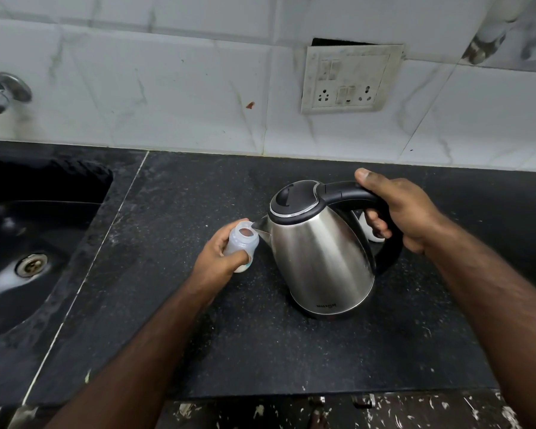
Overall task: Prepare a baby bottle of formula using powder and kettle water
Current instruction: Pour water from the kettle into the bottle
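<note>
- Bottle [241, 243], a small translucent plastic one with an open round mouth, sits in the left hand [218, 258], tilted so its mouth meets the kettle's spout [260, 226]; a little white shows at its base.
- Left hand fingers are curled closed around the bottle's body, thumb across the front.
- Kettle [319, 255] is brushed steel, cone-shaped and wider at the bottom, with a black domed lid [293, 198] and a black loop handle [362, 196]; it is tipped toward the bottle, spout touching the rim.
- Right hand [396, 209] is wrapped tight round the handle, thumb lying along its top.
- Whether the kettle's base rests on the counter or is lifted just off it cannot be told.
- Counter [260, 351] is black speckled stone, flat and matte, with bare room in front of the kettle and to its right.
- Its front edge runs along the bottom of the view, near the forearms.
- To the left, past a pale seam [84, 274], a black sink [28, 243] drops away with a metal drain [31, 264]; the bottle is well apart from it.
- Behind, white marbled tiles [167, 88] rise from the counter's back edge, carrying a grimy switch plate [351, 78].
- A small white object [369, 233] shows behind the handle, mostly hidden.
</note>
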{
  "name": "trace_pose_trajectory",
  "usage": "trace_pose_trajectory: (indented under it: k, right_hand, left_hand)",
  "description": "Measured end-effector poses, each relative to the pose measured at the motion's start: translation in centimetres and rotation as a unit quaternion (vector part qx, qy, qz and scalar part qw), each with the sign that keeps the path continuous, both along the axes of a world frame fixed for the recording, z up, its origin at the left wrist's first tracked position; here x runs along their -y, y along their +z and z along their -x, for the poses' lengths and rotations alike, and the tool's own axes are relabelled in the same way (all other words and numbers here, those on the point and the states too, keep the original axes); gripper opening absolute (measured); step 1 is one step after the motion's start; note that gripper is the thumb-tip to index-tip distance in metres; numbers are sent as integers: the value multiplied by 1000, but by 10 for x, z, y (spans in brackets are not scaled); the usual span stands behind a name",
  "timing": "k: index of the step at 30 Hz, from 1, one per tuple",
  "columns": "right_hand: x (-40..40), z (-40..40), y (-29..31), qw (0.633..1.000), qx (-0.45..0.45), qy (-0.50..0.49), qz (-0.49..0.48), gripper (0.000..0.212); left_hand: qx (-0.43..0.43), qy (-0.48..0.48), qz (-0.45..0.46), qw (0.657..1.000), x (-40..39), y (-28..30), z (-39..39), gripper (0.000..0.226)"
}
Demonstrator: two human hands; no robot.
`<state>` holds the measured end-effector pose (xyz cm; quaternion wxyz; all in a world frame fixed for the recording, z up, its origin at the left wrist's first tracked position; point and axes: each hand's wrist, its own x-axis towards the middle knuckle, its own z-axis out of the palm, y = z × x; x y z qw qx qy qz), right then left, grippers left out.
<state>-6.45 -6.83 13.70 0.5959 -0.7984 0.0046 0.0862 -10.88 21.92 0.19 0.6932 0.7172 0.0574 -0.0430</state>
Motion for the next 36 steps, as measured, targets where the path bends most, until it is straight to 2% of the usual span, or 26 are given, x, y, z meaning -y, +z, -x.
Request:
trace_pose_trajectory:
  k: [36]
  right_hand:
    - [-10, -2, 8, 999, -8, 13, 44, 65]
  left_hand:
    - [-6, 7, 0, 1000, -8, -15, -6, 70]
